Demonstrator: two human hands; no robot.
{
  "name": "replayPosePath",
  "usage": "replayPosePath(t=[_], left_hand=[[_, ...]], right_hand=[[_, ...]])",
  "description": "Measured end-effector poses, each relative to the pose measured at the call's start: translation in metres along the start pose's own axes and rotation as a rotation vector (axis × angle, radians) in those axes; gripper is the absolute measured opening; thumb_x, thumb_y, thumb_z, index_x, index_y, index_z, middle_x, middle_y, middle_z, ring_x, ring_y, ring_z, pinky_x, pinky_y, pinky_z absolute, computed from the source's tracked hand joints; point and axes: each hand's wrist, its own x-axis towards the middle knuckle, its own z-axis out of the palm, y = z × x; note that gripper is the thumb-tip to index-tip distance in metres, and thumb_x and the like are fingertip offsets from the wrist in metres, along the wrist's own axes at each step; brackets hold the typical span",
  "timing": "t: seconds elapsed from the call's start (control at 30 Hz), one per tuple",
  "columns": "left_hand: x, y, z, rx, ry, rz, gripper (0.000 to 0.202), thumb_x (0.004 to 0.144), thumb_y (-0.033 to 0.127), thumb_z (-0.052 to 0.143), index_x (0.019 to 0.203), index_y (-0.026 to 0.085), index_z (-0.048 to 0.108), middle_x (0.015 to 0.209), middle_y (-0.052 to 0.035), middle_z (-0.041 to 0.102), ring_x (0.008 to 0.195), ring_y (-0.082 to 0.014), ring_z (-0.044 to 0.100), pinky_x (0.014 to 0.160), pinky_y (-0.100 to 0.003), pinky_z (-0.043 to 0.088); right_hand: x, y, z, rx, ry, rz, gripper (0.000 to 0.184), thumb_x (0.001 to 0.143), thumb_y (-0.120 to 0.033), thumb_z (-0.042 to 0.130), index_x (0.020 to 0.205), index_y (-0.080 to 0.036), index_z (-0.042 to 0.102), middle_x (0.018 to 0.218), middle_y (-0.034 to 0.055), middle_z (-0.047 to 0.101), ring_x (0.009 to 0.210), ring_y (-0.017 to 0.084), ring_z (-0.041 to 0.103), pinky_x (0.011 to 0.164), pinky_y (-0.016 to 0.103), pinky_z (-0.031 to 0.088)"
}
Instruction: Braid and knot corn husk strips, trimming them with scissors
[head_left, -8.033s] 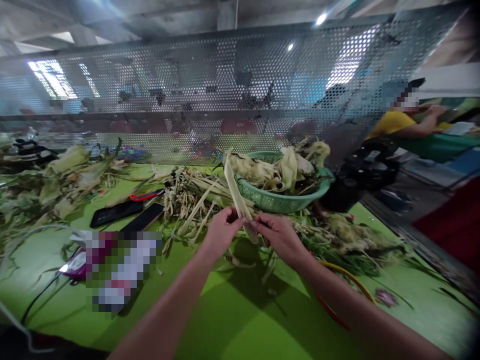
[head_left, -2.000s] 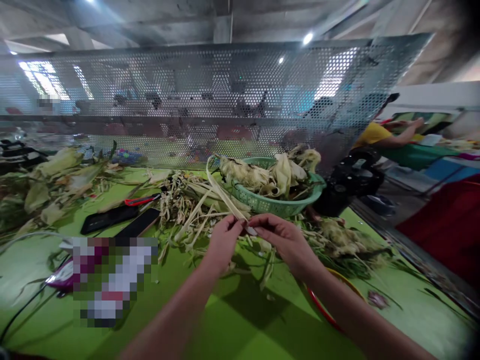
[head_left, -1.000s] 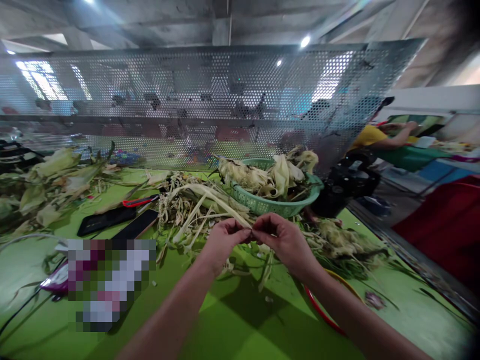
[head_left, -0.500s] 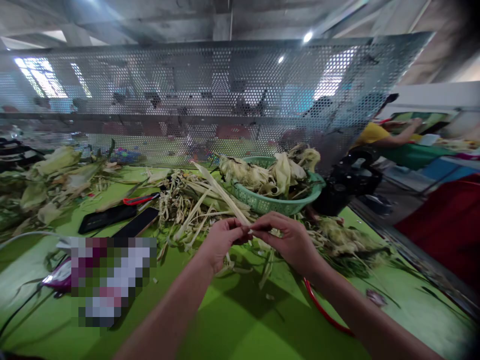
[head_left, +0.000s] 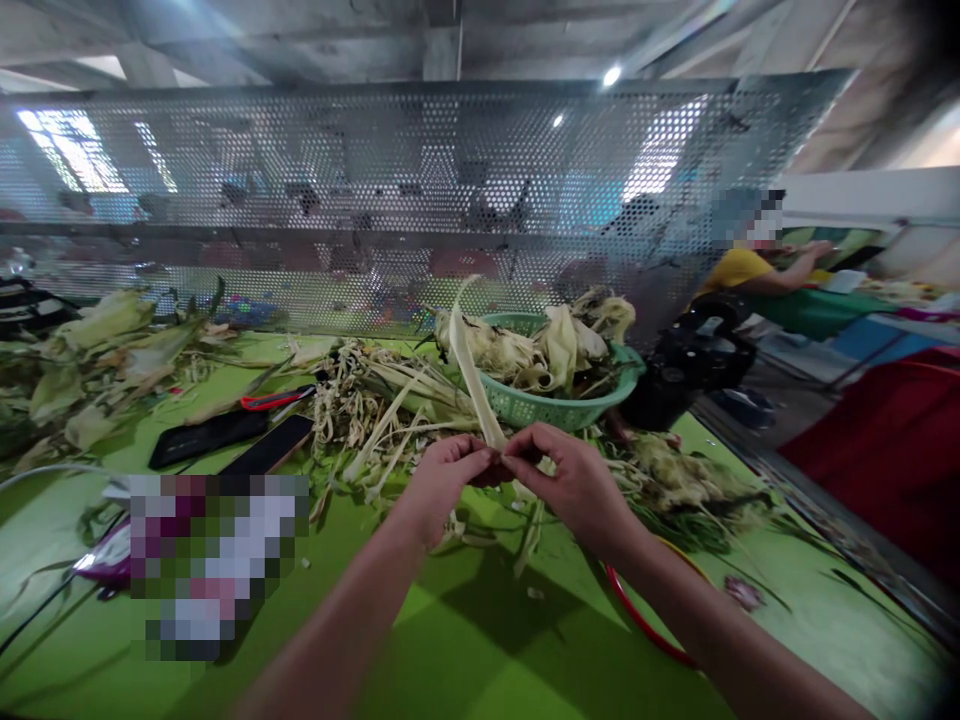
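Note:
A long pale strip of corn husk [head_left: 472, 370] rises from between my fingertips and curls over at its top. My left hand [head_left: 446, 485] is closed, thumb and fingers pinching the strip's lower end. My right hand [head_left: 566, 480] pinches the same end, its fingertips touching those of the left. Just behind them lies a heap of narrow dried strips and scraps [head_left: 367, 400]. Farther back, a green plastic basket [head_left: 555, 408] holds crumpled husks with silk [head_left: 499, 350]. Loose bits of husk [head_left: 531, 540] lie below the hands.
Left are two dark phones [head_left: 206, 438], a red-edged cutter [head_left: 277, 398], a purple-and-white corded device [head_left: 112, 555] and a large husk pile [head_left: 97, 350]. A red hoop [head_left: 649, 630] lies under my right forearm. A perforated metal screen [head_left: 337, 180] borders the back; a person in yellow [head_left: 739, 270] sits beyond.
The husk strip has swung from leaning left to standing more upright, and its tip now curls. Both hands keep their pinch in nearly the same place. The view has shifted slightly.

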Motion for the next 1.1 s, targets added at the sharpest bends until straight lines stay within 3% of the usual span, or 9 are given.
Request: replayPosePath(t=[0.23, 0.37, 0.63, 0.8, 1.1], left_hand=[[0.0, -0.001, -0.001, 0.041, 0.006, 0.033, 0.024, 0.062, 0.03, 0.075, 0.066, 0.012, 0.061, 0.062, -0.0017, 0.06, 0.059, -0.0102, 0.054, 0.066, -0.025, 0.042], [0.0, -0.002, 0.0, 0.04, 0.059, -0.008, 0.023, 0.063, 0.031, 0.073, 0.066, 0.012, 0.059, 0.059, -0.0006, 0.059, 0.056, -0.0091, 0.052, 0.061, -0.023, 0.039], [-0.001, -0.004, 0.0, -0.111, 0.067, -0.052, 0.019, 0.06, 0.024, 0.073, 0.064, 0.012, 0.058, 0.06, 0.001, 0.054, 0.055, -0.0072, 0.051, 0.059, -0.021, 0.036], [-0.001, -0.006, 0.0, -0.147, 0.038, -0.038, 0.017, 0.06, 0.022, 0.073, 0.067, 0.014, 0.059, 0.067, 0.0, 0.059, 0.061, -0.0088, 0.055, 0.065, -0.022, 0.039], [-0.003, -0.002, 0.004, 0.055, -0.038, 0.111, 0.014, 0.071, 0.027, 0.066, 0.073, 0.014, 0.062, 0.069, -0.0006, 0.059, 0.069, -0.0111, 0.054, 0.073, -0.024, 0.041]], right_hand=[[-0.001, -0.002, 0.007, 0.205, 0.041, 0.089, 0.007, 0.08, -0.026, 0.06, 0.08, -0.018, 0.06, 0.07, 0.0011, 0.063, 0.063, 0.015, 0.059, 0.059, 0.025, 0.048], [-0.001, 0.002, 0.007, 0.189, 0.084, -0.037, 0.006, 0.081, -0.024, 0.062, 0.081, -0.019, 0.065, 0.076, 0.0026, 0.065, 0.071, 0.016, 0.061, 0.066, 0.027, 0.049], [0.0, 0.004, -0.002, 0.053, 0.02, -0.205, 0.01, 0.084, -0.025, 0.061, 0.089, -0.024, 0.07, 0.085, 0.0039, 0.068, 0.078, 0.017, 0.064, 0.072, 0.028, 0.05], [0.001, 0.002, -0.003, 0.027, 0.002, -0.163, 0.01, 0.086, -0.025, 0.058, 0.085, -0.022, 0.067, 0.082, 0.0037, 0.066, 0.076, 0.017, 0.062, 0.07, 0.028, 0.049], [-0.001, 0.001, 0.001, 0.074, 0.036, 0.032, 0.007, 0.082, -0.024, 0.06, 0.078, -0.019, 0.061, 0.074, 0.0016, 0.064, 0.068, 0.015, 0.059, 0.063, 0.026, 0.046]])
